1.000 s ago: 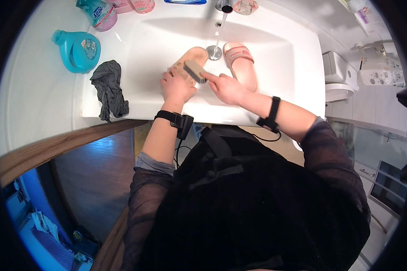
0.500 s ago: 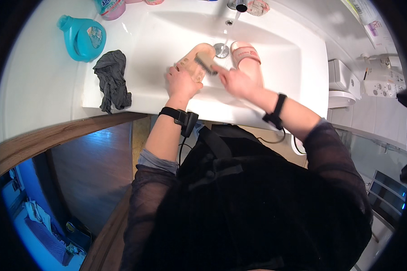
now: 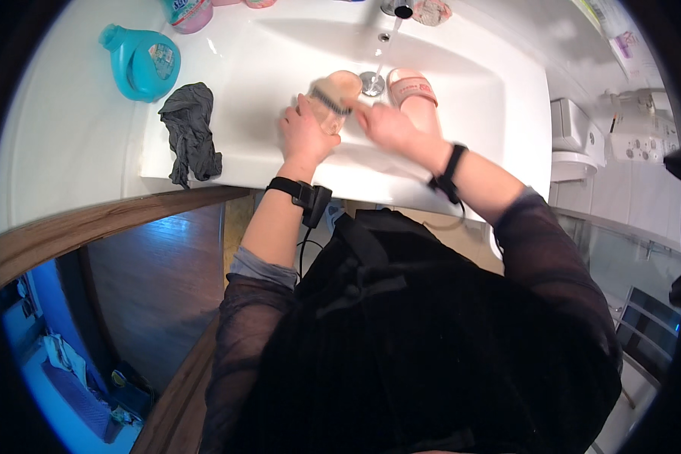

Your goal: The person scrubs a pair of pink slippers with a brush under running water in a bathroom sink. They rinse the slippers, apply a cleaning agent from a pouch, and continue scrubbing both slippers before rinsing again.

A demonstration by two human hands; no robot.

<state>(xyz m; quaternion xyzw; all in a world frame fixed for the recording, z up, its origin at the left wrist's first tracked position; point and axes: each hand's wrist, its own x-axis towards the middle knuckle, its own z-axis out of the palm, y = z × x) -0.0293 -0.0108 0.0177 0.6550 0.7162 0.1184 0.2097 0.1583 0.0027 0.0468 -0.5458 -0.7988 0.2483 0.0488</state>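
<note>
In the white sink (image 3: 477, 98), my left hand (image 3: 307, 136) is closed round the near end of a pale pink slide sandal (image 3: 344, 79). My right hand (image 3: 390, 127) grips a scrub brush (image 3: 331, 100), whose dark bristles lie against the sandal's strap area; motion blurs the brush somewhat. A second pink slide sandal (image 3: 418, 102) rests in the basin to the right, its strap facing up. Water runs from the faucet (image 3: 402, 9) down to the round drain (image 3: 371, 83) between the two sandals.
A teal detergent bottle (image 3: 145, 64) and a crumpled dark grey cloth (image 3: 191, 132) lie on the left counter. Behind them stands a pink and blue bottle (image 3: 189, 13). A white toilet (image 3: 575, 140) is at the right; a wooden edge (image 3: 113, 227) runs along the left.
The brush has moved left across the sandal with my right hand, and its tilt has changed. My left hand keeps its hold on the sandal.
</note>
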